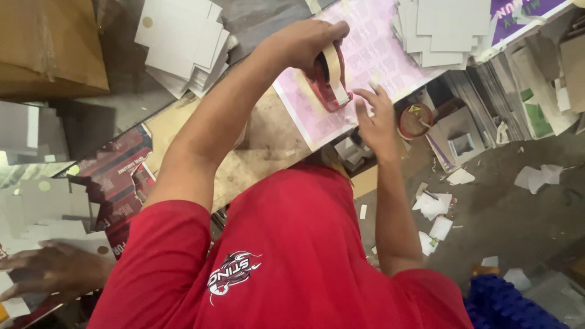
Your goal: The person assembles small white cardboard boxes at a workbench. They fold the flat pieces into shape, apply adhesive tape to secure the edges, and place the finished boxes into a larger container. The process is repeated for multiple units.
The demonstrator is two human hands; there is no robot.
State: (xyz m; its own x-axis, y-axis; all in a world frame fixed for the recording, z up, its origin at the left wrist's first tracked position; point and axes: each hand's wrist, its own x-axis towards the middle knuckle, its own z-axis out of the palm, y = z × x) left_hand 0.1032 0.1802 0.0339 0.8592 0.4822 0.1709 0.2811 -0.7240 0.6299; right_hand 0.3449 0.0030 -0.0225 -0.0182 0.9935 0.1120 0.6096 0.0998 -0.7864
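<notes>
On the pink sheet [372, 55], near its lower edge, my left hand [304, 42] is wrapped tight round the dispenser [326, 88], a red plastic frame carrying a roll of matte beige tape [332, 61]. My right hand [375, 122] sits just off that same edge with its fingers loosely spread, the tips close to the dispenser's front end; I cannot tell whether they touch the tape.

The sheet is thin, glossy and printed in rows of small blocks. On its upper right part lies a fanned stack of flat grey-white cards [442, 27], and beyond that a purple printed strip [518, 11]. Left of the sheet, a second stack of such cards [183, 42] rests on the grey bench [122, 103], with a brown carton [49, 42] further left. Below the sheet is worn brown board [262, 152], then dark red printed cartons [116, 170].

Far down to the left of the sheet, another person's hand [55, 268] rests on pale card blanks. Right of the sheet, under the bench, a round red tin [415, 120] sits among grey boxes, and the dull concrete floor [506, 213] is strewn with white paper scraps.
</notes>
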